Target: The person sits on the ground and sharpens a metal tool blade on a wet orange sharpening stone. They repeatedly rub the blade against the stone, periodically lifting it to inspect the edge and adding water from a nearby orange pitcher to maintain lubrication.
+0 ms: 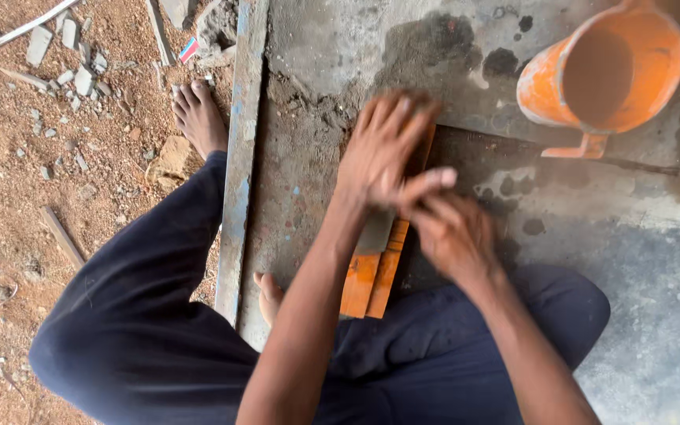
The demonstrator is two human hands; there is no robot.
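Wet grey concrete slab (655,315) fills the right and middle of the view, with darker damp patches near its top edge; red gravelly ground (80,205) strewn with pale stone chips lies along its left side, beyond a worn blue-painted metal edging strip (238,173). The person sits low over the slab in dark trousers (143,315), one bare foot (197,118) out on the gravel.

An orange plastic jug (604,71) stands at the slab's top right corner, mouth tipped toward the camera, well apart from the hands; whether it holds water I cannot tell.

An orange-handled flat tool (371,279), seemingly a trowel or blade with a grey metal face, lies near the slab's left edge, just inside the strip, its handle end pointing toward the person's lap. The left hand (383,145) presses down on its far end, fingers spread and flat rather than curled. The right hand (454,232) sits just beside it, fingers bent around the tool's side; motion blur hides how firmly they grip.

Risks, as I judge them: the damp surface could let the tool skid under the flat palm, dragging fingertips along the metal edge. The bare toes (267,295) near the handle end could be struck if it shoots backward.
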